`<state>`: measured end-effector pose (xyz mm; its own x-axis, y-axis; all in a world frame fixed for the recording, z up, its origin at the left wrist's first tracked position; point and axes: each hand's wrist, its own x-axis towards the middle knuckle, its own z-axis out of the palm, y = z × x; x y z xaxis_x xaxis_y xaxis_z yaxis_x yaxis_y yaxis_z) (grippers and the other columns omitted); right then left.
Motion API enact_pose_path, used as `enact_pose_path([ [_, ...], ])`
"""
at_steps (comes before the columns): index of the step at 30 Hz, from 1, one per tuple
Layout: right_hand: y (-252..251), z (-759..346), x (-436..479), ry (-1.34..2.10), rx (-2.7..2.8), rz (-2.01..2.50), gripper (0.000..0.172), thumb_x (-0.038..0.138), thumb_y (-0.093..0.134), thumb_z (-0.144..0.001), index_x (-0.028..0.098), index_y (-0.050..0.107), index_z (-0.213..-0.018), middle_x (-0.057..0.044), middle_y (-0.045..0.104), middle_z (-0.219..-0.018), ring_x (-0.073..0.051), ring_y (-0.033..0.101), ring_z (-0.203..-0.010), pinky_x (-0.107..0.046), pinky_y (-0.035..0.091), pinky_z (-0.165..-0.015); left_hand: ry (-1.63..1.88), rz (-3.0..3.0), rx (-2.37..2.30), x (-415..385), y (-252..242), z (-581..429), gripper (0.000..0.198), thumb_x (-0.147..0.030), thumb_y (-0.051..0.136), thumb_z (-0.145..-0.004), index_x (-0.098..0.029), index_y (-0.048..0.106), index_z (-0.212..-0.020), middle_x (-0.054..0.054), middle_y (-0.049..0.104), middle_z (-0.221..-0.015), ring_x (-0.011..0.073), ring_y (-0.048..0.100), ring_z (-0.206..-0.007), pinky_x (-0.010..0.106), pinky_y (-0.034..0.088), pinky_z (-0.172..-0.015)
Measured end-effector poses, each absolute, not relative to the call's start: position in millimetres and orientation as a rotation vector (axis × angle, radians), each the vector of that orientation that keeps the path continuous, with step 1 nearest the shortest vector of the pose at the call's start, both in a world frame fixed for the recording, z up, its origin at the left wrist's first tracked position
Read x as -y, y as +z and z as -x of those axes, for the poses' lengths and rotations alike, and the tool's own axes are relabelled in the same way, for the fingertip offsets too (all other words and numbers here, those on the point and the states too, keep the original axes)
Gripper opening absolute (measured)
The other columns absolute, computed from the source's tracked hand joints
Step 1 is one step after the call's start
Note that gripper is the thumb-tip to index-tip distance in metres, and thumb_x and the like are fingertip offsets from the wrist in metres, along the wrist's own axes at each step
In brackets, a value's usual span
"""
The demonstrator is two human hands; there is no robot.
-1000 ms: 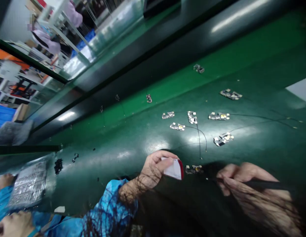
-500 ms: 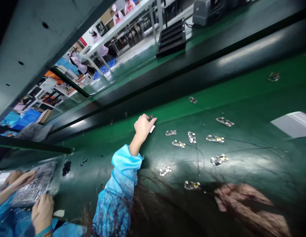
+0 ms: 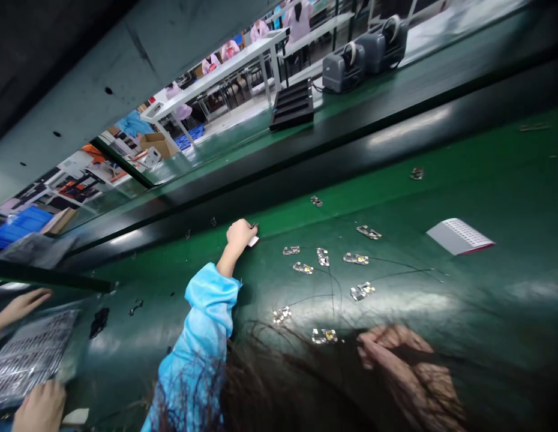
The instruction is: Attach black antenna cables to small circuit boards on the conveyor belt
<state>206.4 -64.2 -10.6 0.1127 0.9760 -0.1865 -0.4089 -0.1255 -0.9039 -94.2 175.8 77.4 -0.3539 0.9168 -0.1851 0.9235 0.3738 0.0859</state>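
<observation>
My left hand, in a bright blue sleeve, reaches to the middle of the green belt. Its thumb and fingers pinch a small circuit board, mostly covered by the fingers. A small white piece shows just under the fingertips. At lower right, my right hand lies in shadow, partly behind strands of hair. Its fingers are loosely bent with a gap to the palm, and nothing shows in them. Nearest to it is a circuit board. Several more boards, such as one with a thin black wire, lie between the hands.
A folded calendar-like card stands at right. A co-worker's hands are at left beside a plastic-covered tray. Black parts lie near it. Beyond the belt are a black rack and grey tape dispensers.
The view has shifted, so the boards and card appear further left. My left thumb and fingers have closed on the small circuit board. The co-worker's upper hand has lifted off the tray.
</observation>
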Motion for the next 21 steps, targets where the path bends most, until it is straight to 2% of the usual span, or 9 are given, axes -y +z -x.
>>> enact_pose_path([
  [3,-3,-209,60,1.340,0.688,1.086,0.040,0.064,0.105,-0.065,0.036,0.077,-0.059,0.000,0.075,-0.063,-0.027,0.069,-0.045,-0.044,0.064,-0.044,0.087,-1.830,-2.343,-132,92,88,0.013,-0.029,0.075,-0.117,-0.024,0.087,-0.117,0.009,0.095,-0.125,0.0262,0.090,-0.121,0.033,0.070,-0.107],
  [6,5,-216,58,1.308,0.663,1.086,0.036,0.053,0.111,-0.065,0.035,0.080,-0.063,0.000,0.080,-0.068,-0.023,0.071,-0.047,-0.038,0.064,-0.047,0.157,-2.081,-2.113,-51,89,71,0.010,-0.023,0.082,-0.109,-0.025,0.088,-0.116,0.006,0.096,-0.123,0.0260,0.092,-0.118,0.032,0.072,-0.106],
  [7,7,-219,58,1.299,0.654,1.088,0.035,0.050,0.112,-0.065,0.034,0.081,-0.063,0.000,0.081,-0.068,-0.022,0.072,-0.048,-0.035,0.065,-0.049,0.155,-2.154,-2.011,-21,83,64,0.015,-0.022,0.085,-0.105,-0.026,0.088,-0.120,0.005,0.096,-0.123,0.0266,0.092,-0.117,0.033,0.074,-0.104],
  [9,8,-227,61,1.284,0.640,1.100,0.034,0.044,0.114,-0.068,0.032,0.081,-0.066,0.000,0.082,-0.072,-0.019,0.075,-0.052,-0.032,0.069,-0.056,0.122,-2.266,-1.780,37,68,48,0.018,-0.022,0.090,-0.099,-0.029,0.088,-0.116,0.001,0.096,-0.115,0.0252,0.094,-0.106,0.029,0.076,-0.087],
  [11,5,-233,68,1.259,0.636,1.117,0.037,0.043,0.116,-0.066,0.031,0.081,-0.067,0.000,0.084,-0.074,-0.018,0.076,-0.053,-0.032,0.072,-0.059,0.090,-2.335,-1.565,80,51,32,0.016,-0.028,0.094,-0.097,-0.029,0.087,-0.111,-0.001,0.095,-0.107,0.0224,0.093,-0.089,0.025,0.072,-0.068],
  [14,1,-236,85,1.201,0.688,1.157,0.039,0.040,0.119,-0.061,0.030,0.082,-0.067,-0.003,0.086,-0.075,-0.018,0.077,-0.051,-0.029,0.071,-0.053,0.102,-2.406,-1.412,111,30,19,0.014,-0.034,0.090,-0.106,-0.024,0.085,-0.115,0.003,0.093,-0.111,0.0201,0.090,-0.079,0.026,0.069,-0.058],
  [18,9,-228,103,1.096,0.985,1.174,0.027,0.029,0.110,-0.077,0.030,0.083,-0.073,-0.004,0.090,-0.077,-0.022,0.085,-0.060,-0.027,0.073,-0.055,0.197,-2.557,-1.279,117,23,26,0.026,-0.041,0.080,-0.117,-0.017,0.085,-0.125,0.006,0.093,-0.114,0.0184,0.087,-0.080,0.029,0.065,-0.058],
  [21,16,-217,103,1.139,1.120,1.199,0.026,0.027,0.105,-0.082,0.030,0.081,-0.072,-0.003,0.089,-0.074,-0.022,0.087,-0.062,-0.023,0.072,-0.055,0.299,-2.693,-1.112,121,31,34,0.022,-0.033,0.071,-0.122,-0.020,0.089,-0.123,0.002,0.095,-0.118,0.0136,0.076,-0.066,0.031,0.055,-0.051],
])
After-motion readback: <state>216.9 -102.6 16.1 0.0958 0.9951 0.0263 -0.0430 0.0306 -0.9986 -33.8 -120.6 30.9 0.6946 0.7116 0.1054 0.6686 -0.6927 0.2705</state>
